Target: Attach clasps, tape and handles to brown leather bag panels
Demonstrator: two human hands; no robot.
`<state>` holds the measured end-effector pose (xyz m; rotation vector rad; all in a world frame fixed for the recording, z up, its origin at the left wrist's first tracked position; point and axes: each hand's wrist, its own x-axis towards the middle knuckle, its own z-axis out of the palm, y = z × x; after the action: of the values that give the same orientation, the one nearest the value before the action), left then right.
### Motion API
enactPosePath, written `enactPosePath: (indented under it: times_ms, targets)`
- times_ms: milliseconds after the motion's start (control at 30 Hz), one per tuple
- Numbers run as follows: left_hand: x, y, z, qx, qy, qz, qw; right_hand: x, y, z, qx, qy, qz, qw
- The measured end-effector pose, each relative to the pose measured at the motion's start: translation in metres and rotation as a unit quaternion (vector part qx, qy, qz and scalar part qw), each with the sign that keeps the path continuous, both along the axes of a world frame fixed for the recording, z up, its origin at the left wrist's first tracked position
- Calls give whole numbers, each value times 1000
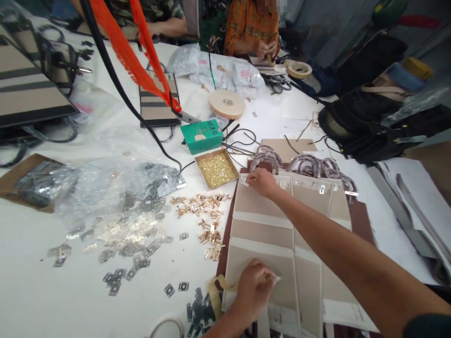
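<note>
Bunching fingers of right hand [264, 183] at far-left corner of leftmost beige rectangular board panel [264, 234], unclear if gripping; pinching thin pale scrap [276, 278] in left hand [255, 286] over panel's near half. Reading panel's long axis as pointing away from body, right hand as nearer its far edge. Spotting small gold metal clasps [213, 229] just left, on white tabletop [88, 310].

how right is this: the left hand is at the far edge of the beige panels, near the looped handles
One slip: the head view shows the right hand, not the left, at the far edge of the beige panels, near the looped handles.
</note>
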<state>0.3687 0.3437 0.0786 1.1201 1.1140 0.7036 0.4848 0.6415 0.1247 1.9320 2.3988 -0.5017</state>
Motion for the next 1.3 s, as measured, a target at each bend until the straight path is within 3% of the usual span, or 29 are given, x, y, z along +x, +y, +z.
enactPosePath:
  times_ms: [133,367,467,600,667,733,833,933,1000,1133,1300]
  targets:
    - [-1,1,-4,-4,-5,-7,1000,-7,8,-20,15,-43,6,999]
    - [-1,3,-4,-24,-21,6,999,-10,3,-36,61,-87,-12,994]
    - [-2,6,-1,-30,-23,6,999,-13,8,-33,87,-96,-44,991]
    - [-5,10,4,-40,-17,-5,999,-19,1,-11,118,-65,-59,989]
    - [-7,12,6,-51,-17,-12,998,-17,-24,4,150,15,-39,988]
    - [-9,15,8,-74,-11,-17,997,-9,-67,16,156,144,-19,977]
    - [-7,17,15,-102,-12,-6,995,16,-150,28,69,289,-45,954]
    - [0,17,28,-91,-21,2,996,51,-223,41,-22,338,-130,932]
    - [8,17,40,-74,-4,-12,997,73,-256,52,-62,345,-170,921]
    - [28,16,60,-8,68,-53,996,103,-289,77,-109,347,-159,918]
    - [49,9,72,69,138,-100,983,120,-306,97,-75,273,-114,952]
